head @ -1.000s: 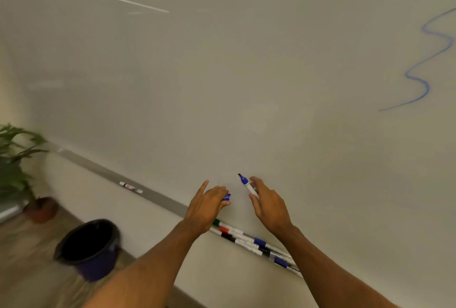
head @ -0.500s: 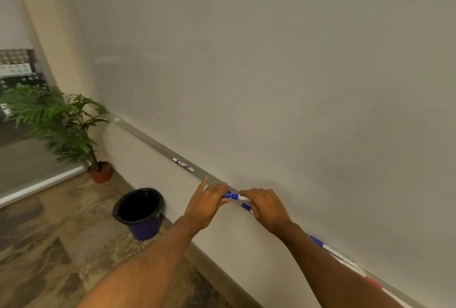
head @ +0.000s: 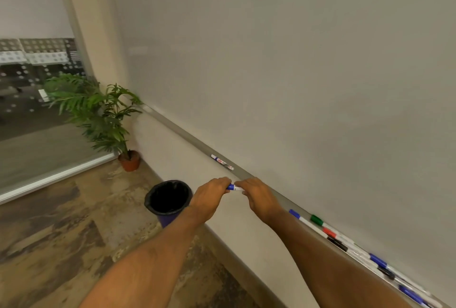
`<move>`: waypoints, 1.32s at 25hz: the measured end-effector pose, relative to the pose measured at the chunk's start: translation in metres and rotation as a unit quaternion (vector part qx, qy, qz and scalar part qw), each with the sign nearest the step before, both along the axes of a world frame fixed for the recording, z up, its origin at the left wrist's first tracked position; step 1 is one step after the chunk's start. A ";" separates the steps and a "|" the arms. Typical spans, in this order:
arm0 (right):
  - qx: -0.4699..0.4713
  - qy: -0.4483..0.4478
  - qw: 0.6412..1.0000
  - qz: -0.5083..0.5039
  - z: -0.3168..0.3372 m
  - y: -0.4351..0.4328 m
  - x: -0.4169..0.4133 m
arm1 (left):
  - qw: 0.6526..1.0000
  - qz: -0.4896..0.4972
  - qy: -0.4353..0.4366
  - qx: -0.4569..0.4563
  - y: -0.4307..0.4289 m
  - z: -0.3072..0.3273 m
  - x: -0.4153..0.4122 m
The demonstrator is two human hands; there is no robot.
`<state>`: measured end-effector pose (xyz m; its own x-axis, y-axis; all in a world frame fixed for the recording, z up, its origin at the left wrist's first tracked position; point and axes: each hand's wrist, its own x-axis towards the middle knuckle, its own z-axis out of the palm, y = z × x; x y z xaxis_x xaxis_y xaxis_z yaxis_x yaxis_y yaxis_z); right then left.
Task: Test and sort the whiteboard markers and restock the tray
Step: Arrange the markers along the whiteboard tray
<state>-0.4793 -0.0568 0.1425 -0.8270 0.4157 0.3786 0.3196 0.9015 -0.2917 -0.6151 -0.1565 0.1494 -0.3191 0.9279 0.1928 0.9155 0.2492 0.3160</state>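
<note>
Both hands meet on one blue whiteboard marker (head: 234, 187), just in front of the tray (head: 187, 138) that runs under the whiteboard (head: 296, 73). My left hand (head: 211, 195) pinches its blue cap end. My right hand (head: 259, 196) grips its white barrel, and most of the marker is hidden by fingers. Several markers (head: 345, 241) with blue, green, red and black caps lie in the tray to the right. One lone marker (head: 222, 162) lies in the tray to the left of my hands.
A black-lined bin (head: 169, 200) stands on the floor just left of my left hand. A potted plant (head: 103, 120) sits in the corner beside a glass wall (head: 37, 110).
My view swung left and down, so the blue squiggle left the frame. The uncapped marker and the cap, held apart a second ago, are now pressed together between both hands.
</note>
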 end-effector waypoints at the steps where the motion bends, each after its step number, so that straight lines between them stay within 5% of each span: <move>1: -0.002 0.003 1.000 0.003 -0.002 -0.003 -0.013 | 1.000 0.006 -0.015 0.002 -0.006 -0.002 -0.010; 5: 0.003 -0.010 1.000 0.021 -0.005 -0.015 -0.058 | 0.993 0.026 -0.099 0.053 -0.032 -0.005 -0.043; 13: -0.030 -0.041 0.997 0.066 -0.025 -0.013 -0.136 | 0.995 0.081 -0.054 -0.035 -0.033 -0.024 -0.115; 17: -0.019 -0.029 0.997 0.068 -0.029 0.000 -0.185 | 0.990 0.113 -0.083 0.000 -0.017 -0.032 -0.156; 21: 0.058 -0.032 0.996 0.054 -0.034 0.017 -0.242 | 0.987 0.142 0.042 -0.068 0.000 -0.047 -0.201; 33: 0.036 -0.090 0.988 0.119 -0.090 0.068 -0.381 | 0.962 0.227 -0.041 -0.149 0.035 -0.091 -0.325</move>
<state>-0.8607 0.0108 0.0522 -0.9547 0.1790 0.2378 0.1370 0.9736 -0.1827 -0.9400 -0.1210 0.0580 -0.7074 0.6992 -0.1031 0.6656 0.7082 0.2357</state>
